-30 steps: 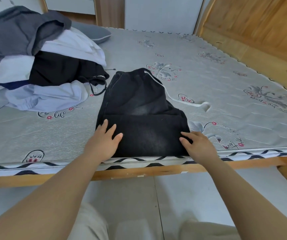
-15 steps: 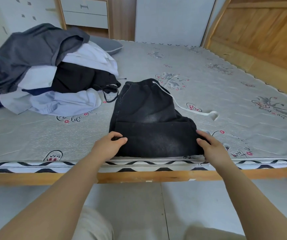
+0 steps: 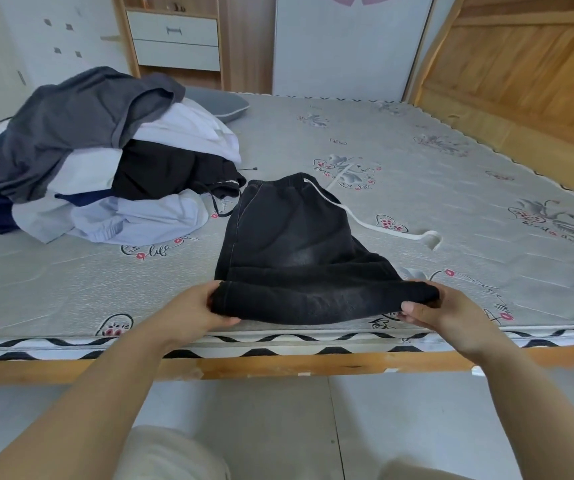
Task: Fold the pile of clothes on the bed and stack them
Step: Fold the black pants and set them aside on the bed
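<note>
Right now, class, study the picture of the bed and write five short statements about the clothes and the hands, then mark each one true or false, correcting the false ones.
1. Both hands hold the near folded edge of the black denim trousers. True: the left hand and right hand each have a grip on one end.
2. The white drawstring trails off to the trousers' right. True.
3. The unfolded pile of clothes lies right of the trousers. False: it lies to their left.
4. A white shirt tops the pile. False: a dark grey garment is on top.
5. The trousers lie on the floor. False: they lie on the grey patterned mattress.
</note>
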